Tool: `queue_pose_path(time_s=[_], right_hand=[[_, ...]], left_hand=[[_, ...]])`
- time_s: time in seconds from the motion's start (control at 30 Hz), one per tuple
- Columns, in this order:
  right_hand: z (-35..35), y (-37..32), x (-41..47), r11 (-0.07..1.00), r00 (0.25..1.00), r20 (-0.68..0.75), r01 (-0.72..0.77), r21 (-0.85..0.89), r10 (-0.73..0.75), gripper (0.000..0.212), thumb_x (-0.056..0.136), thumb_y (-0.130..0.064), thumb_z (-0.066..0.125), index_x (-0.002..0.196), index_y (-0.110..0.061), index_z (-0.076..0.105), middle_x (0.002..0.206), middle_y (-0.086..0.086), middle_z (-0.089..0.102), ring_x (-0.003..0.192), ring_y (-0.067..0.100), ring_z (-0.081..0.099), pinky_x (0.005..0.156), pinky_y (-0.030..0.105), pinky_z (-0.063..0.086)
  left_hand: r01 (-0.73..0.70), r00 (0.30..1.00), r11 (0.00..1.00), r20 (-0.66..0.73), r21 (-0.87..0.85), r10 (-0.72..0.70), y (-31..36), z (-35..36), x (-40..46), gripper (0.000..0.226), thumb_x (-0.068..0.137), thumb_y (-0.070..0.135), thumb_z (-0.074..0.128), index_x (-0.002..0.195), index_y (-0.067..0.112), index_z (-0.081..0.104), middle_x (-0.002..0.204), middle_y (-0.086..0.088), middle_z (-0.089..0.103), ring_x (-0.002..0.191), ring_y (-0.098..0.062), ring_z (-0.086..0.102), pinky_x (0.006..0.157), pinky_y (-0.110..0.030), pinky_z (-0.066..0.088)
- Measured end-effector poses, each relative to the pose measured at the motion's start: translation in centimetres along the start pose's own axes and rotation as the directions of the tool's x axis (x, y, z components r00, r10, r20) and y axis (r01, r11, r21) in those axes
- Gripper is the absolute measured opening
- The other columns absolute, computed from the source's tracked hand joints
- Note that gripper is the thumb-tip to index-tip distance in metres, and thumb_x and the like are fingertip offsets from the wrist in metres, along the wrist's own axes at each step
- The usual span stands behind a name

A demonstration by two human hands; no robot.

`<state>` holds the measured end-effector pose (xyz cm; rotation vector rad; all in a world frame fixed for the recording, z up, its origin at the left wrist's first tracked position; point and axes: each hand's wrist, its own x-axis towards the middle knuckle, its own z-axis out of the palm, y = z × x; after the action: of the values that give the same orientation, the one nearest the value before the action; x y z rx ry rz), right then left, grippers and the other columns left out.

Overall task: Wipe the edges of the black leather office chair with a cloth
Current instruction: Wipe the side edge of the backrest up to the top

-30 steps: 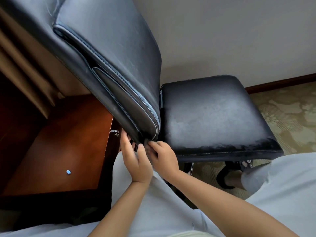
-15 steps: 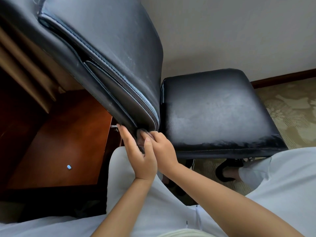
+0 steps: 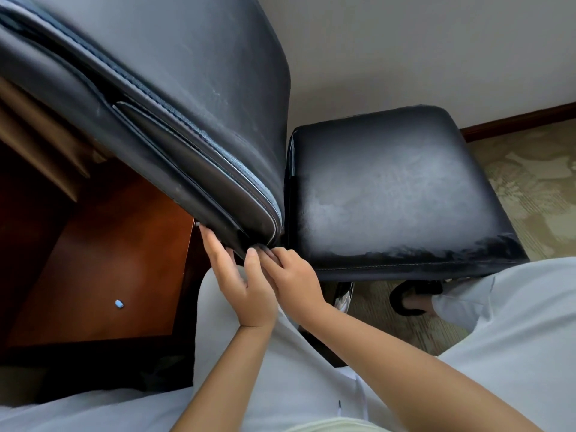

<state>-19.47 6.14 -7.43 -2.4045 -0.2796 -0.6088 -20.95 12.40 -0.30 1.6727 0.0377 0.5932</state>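
The black leather office chair fills the upper frame: its backrest [image 3: 187, 104] leans across the left and its dusty seat [image 3: 389, 188] lies to the right. Both hands meet at the backrest's bottom corner. My left hand [image 3: 240, 285] lays straight fingers under the lower edge, with the thumb raised beside the corner. My right hand [image 3: 296, 279] curls its fingertips against the corner and pinches a small grey cloth [image 3: 261, 245]. Only a sliver of the cloth shows between the hands.
A reddish wooden table top [image 3: 109, 260] with a small blue object [image 3: 119, 304] lies at the left, close to the backrest. The chrome chair base [image 3: 343, 294] and a sandalled foot [image 3: 411, 300] are under the seat. Patterned carpet [image 3: 530, 182] and a wall lie beyond.
Both hands have stayed at the backrest's bottom corner. The left fingers have slid a little further under the edge, and the right fingertips have pressed closer to the corner.
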Motion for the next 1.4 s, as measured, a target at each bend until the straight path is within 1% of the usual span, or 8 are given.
queue_pose_path(time_s=[0.2, 0.43, 0.5, 0.6, 0.77, 0.87, 1.13, 1.4], right_hand=[[0.7, 2.3, -1.9, 0.994, 0.993, 0.024, -0.113, -0.007, 0.113, 0.030, 0.080, -0.016, 0.063, 0.110, -0.012, 0.065, 0.078, 0.003, 0.056, 0.061, 0.019, 0.051, 0.043, 0.025, 0.035], [-3.2, 0.5, 0.5, 0.985, 0.995, -0.100, -0.007, 0.174, 0.024, 0.058, 0.096, -0.057, 0.028, 0.113, -0.020, 0.069, 0.104, -0.005, 0.068, 0.097, 0.002, 0.053, 0.079, 0.001, 0.037], [-2.7, 0.7, 0.8, 0.994, 0.988, -0.141, -0.045, 0.095, 0.058, 0.027, 0.097, -0.030, 0.051, 0.112, -0.015, 0.069, 0.093, 0.004, 0.067, 0.079, 0.017, 0.056, 0.064, 0.017, 0.045], [-0.4, 1.7, -0.5, 0.992, 0.992, -0.018, -0.128, -0.006, 0.128, 0.033, 0.073, -0.005, 0.073, 0.105, -0.012, 0.067, 0.079, 0.007, 0.057, 0.063, 0.025, 0.053, 0.046, 0.028, 0.041], [-0.7, 1.3, -1.9, 0.950, 0.963, -0.032, -0.257, 0.179, 0.266, 0.022, 0.089, -0.024, 0.062, 0.106, -0.010, 0.060, 0.083, 0.007, 0.060, 0.074, 0.021, 0.056, 0.058, 0.035, 0.049], [-2.8, -0.7, -0.1, 0.903, 0.966, -0.078, -0.201, 0.379, 0.247, 0.052, 0.093, -0.052, 0.047, 0.084, -0.002, 0.063, 0.074, 0.007, 0.057, 0.071, 0.018, 0.052, 0.064, 0.036, 0.046], [0.6, 1.7, -1.1, 0.992, 0.980, -0.159, -0.122, -0.011, 0.119, 0.033, 0.086, -0.013, 0.050, 0.116, -0.006, 0.061, 0.085, 0.013, 0.061, 0.065, 0.030, 0.056, 0.045, 0.037, 0.048], [-1.8, -0.1, 0.5, 0.986, 0.944, -0.315, -0.048, 0.158, 0.097, 0.029, 0.091, -0.013, 0.056, 0.118, -0.006, 0.063, 0.094, 0.011, 0.064, 0.077, 0.025, 0.057, 0.060, 0.028, 0.047]], left_hand=[[0.034, 0.996, 0.999, -0.080, -0.033, -0.037, 0.1, 0.3, 0.6, 0.067, 0.083, 0.009, 0.044, 0.146, 0.019, 0.025, 0.152, -0.005, 0.031, 0.136, -0.007, 0.035, 0.113, -0.028, 0.032], [0.085, 0.989, 0.994, -0.116, -0.075, -0.093, -0.1, 0.8, 0.6, 0.067, 0.087, 0.006, 0.042, 0.148, 0.020, 0.019, 0.154, -0.003, 0.029, 0.138, -0.004, 0.032, 0.109, -0.013, 0.029], [0.082, 0.989, 0.993, -0.118, -0.087, -0.092, 0.0, 1.0, 0.6, 0.067, 0.086, 0.007, 0.043, 0.146, 0.023, 0.019, 0.155, -0.005, 0.028, 0.140, -0.007, 0.031, 0.112, -0.017, 0.028], [0.077, 0.990, 0.993, -0.112, -0.095, -0.087, -0.1, 0.9, 0.8, 0.065, 0.085, 0.007, 0.043, 0.141, 0.031, 0.021, 0.154, -0.007, 0.030, 0.139, -0.008, 0.033, 0.115, -0.026, 0.029], [0.071, 0.990, 0.993, -0.111, -0.095, -0.081, 0.0, 0.5, 0.7, 0.064, 0.085, 0.006, 0.043, 0.140, 0.031, 0.023, 0.151, -0.008, 0.036, 0.137, -0.008, 0.037, 0.112, -0.025, 0.033], [0.068, 0.989, 0.993, -0.122, -0.097, -0.080, -0.2, 0.6, 1.0, 0.064, 0.085, 0.005, 0.043, 0.142, 0.028, 0.024, 0.150, -0.009, 0.038, 0.136, -0.009, 0.040, 0.112, -0.026, 0.034], [0.076, 0.987, 0.992, -0.137, -0.100, -0.089, 0.1, 0.8, 0.8, 0.063, 0.085, 0.007, 0.044, 0.140, 0.031, 0.025, 0.148, -0.006, 0.040, 0.131, -0.002, 0.043, 0.111, -0.025, 0.035], [0.096, 0.983, 0.989, -0.148, -0.114, -0.112, 0.2, 0.9, 0.8, 0.064, 0.085, 0.007, 0.045, 0.140, 0.034, 0.026, 0.150, -0.008, 0.039, 0.135, -0.010, 0.041, 0.112, -0.032, 0.035]])
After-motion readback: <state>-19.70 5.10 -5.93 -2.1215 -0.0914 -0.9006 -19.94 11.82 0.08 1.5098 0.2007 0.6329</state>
